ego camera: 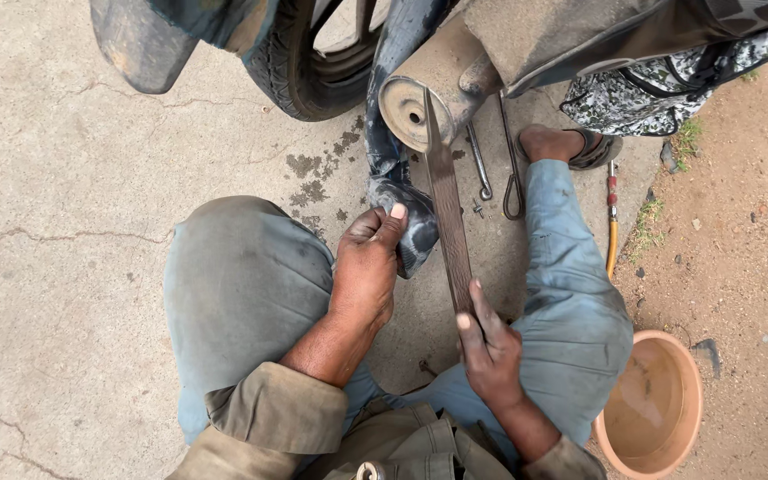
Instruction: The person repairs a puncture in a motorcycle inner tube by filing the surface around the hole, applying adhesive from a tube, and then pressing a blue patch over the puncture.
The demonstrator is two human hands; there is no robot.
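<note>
Flat metal file against the exhaust muffler

My right hand (491, 351) pinches the near end of the long flat file (448, 209), its tip resting on the muffler (424, 93) end; my left hand (371, 262) is closed on the dark rubber tube (397, 191) just left of the muffler. The file looks stiff, fairly heavy, rough-faced; best held at its end.

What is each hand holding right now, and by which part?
The right hand grips the long flat metal file at its near end. The left hand clasps the dark rubber tube near its lower fold.
</note>
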